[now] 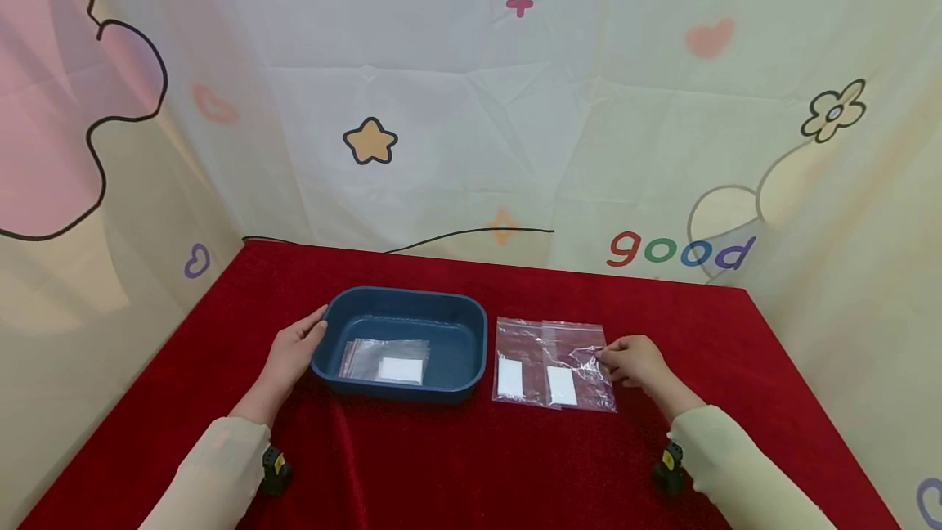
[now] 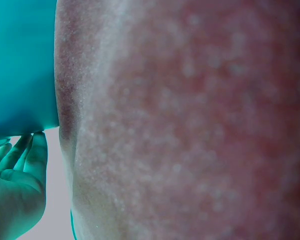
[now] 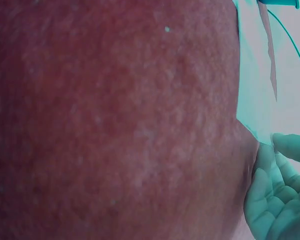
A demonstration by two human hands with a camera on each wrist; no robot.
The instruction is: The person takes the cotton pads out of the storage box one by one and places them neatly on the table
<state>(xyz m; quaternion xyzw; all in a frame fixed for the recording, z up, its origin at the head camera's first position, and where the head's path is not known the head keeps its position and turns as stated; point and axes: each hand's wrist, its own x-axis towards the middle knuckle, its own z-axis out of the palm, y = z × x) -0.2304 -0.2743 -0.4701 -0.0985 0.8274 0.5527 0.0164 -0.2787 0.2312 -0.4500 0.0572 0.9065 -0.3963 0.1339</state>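
A dark blue rectangular basin (image 1: 471,354) sits on the red cloth. Inside it, toward the front left, lie clear zip-lock bags (image 1: 365,358) with a white card (image 1: 401,370). My left hand (image 1: 290,350) touches the basin's left side, fingers fairly straight against the wall in the left wrist view. Right of the basin, two clear zip-lock bags (image 1: 530,342) lie side by side and overlap, each with a white card (image 1: 510,379) near its bottom. My right hand (image 1: 636,362) pinches the right edge of the right-hand bag (image 3: 257,75) between thumb and forefinger.
Red cloth (image 1: 441,464) covers the table, its back edge meeting a printed curtain (image 1: 441,105). Curtain also hangs along both sides. A small dark device with a yellow mark (image 1: 275,469) is strapped at each wrist.
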